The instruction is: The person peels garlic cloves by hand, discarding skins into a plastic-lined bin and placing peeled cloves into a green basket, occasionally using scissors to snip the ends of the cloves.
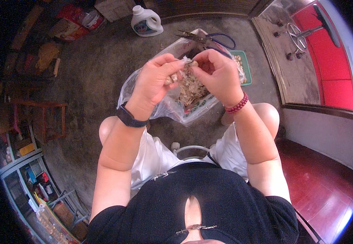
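Note:
My left hand (157, 77) is closed, with small pale lumps (171, 78) that look like garlic cloves held against its fingers. Its thumb and fingertip meet at a whitish bit beside my right fingertips. My right hand (218, 73) pinches a small pale-brown piece (193, 64), apparently of the same kind. Both hands hover over a box lined with a clear plastic bag (176, 109), which holds a heap of dry, papery, pale-brown flakes (190, 87). Scissors (205, 38) with dark blue handles lie across the box's far edge.
A green basket (247, 73) of pale pieces stands right of the box. Beyond sits a white jug (146, 22) on the grey floor. My knees flank the box. A wooden stool (42, 118) and a shelf unit (22, 158) are at left; a wheeled chair (302, 36) is at far right.

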A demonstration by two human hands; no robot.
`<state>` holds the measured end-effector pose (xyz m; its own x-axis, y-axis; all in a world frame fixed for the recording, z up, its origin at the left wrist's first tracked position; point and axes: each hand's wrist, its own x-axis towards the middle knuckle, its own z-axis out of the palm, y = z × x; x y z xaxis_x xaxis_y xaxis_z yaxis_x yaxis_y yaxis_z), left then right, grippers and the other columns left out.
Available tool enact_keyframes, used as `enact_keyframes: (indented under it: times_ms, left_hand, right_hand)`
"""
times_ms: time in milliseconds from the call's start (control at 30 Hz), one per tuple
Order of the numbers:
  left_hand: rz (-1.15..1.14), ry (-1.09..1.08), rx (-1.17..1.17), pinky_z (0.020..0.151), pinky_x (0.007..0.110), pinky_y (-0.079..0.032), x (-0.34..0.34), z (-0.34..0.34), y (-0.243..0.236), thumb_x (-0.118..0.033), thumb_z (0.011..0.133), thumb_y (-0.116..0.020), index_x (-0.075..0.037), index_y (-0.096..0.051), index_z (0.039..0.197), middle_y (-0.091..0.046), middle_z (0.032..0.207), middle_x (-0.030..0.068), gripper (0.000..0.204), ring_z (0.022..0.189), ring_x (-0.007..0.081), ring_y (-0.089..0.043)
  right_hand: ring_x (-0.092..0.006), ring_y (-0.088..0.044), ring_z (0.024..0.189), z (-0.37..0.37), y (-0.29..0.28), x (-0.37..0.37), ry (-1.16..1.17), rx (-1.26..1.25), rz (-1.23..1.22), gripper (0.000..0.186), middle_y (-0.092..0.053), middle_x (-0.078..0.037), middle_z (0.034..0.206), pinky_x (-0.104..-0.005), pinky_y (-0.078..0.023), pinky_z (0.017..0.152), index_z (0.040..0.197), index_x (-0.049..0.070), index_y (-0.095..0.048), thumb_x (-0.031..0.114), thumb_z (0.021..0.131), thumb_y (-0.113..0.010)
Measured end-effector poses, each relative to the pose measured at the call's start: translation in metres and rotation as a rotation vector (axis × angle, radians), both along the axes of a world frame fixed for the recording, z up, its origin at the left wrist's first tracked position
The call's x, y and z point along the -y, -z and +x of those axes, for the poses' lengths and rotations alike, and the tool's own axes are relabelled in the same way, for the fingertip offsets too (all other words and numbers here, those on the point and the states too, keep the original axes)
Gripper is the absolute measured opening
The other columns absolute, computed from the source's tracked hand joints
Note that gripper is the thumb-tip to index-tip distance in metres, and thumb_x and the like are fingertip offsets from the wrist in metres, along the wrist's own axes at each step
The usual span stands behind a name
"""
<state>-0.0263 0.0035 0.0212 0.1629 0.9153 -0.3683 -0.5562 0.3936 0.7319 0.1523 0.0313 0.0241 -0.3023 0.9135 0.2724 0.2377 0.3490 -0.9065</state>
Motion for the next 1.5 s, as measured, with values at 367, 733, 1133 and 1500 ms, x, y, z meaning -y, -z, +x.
enact_keyframes:
  times_ms: [367,733,1133,1500]
  left_hand:
    - [-0.004,0.011,-0.192,0.041,0.016,-0.034,0.001,0.007,0.0,-0.013,0.083,-0.066,-0.009,-0.06,0.084,-0.06,0.068,-0.0006,0.008,0.054,0.0058,-0.054]
    - [0.029,-0.033,-0.155,0.043,0.017,-0.038,0.002,0.009,0.0,-0.008,0.081,-0.068,-0.009,-0.06,0.088,-0.063,0.073,0.0012,0.01,0.06,0.0084,-0.059]
    - [0.132,0.024,-0.322,0.044,0.017,-0.038,0.002,0.006,-0.001,-0.004,0.079,-0.066,-0.007,-0.059,0.087,-0.062,0.076,0.0013,0.011,0.06,0.0064,-0.055]
    - [0.083,0.0,-0.258,0.043,0.018,-0.039,0.002,0.003,-0.001,-0.004,0.081,-0.063,-0.006,-0.058,0.087,-0.061,0.076,0.0027,0.008,0.059,0.0076,-0.055]
  right_hand:
    - [-0.0315,-0.062,0.073,-0.002,-0.003,0.001,-0.048,0.121,0.29,0.013,-0.061,-0.015,0.079,-0.0354,-0.051,0.064,0.083,0.001,-0.062,0.004,0.071,-0.064]
    - [-0.031,-0.062,0.071,0.001,-0.006,0.003,-0.049,0.129,0.205,0.012,-0.061,-0.015,0.078,-0.0353,-0.051,0.063,0.082,0.0,-0.063,0.003,0.07,-0.063]
    - [-0.0157,-0.061,0.065,0.002,0.002,0.0,-0.075,-0.002,-0.047,0.014,-0.064,-0.008,0.074,-0.0273,-0.049,0.059,0.085,0.001,-0.065,0.007,0.073,-0.069]
    - [-0.0062,-0.058,0.067,0.008,-0.008,-0.006,-0.093,-0.303,-0.393,0.018,-0.065,-0.003,0.077,-0.0206,-0.048,0.061,0.093,-0.001,-0.065,0.007,0.078,-0.071]
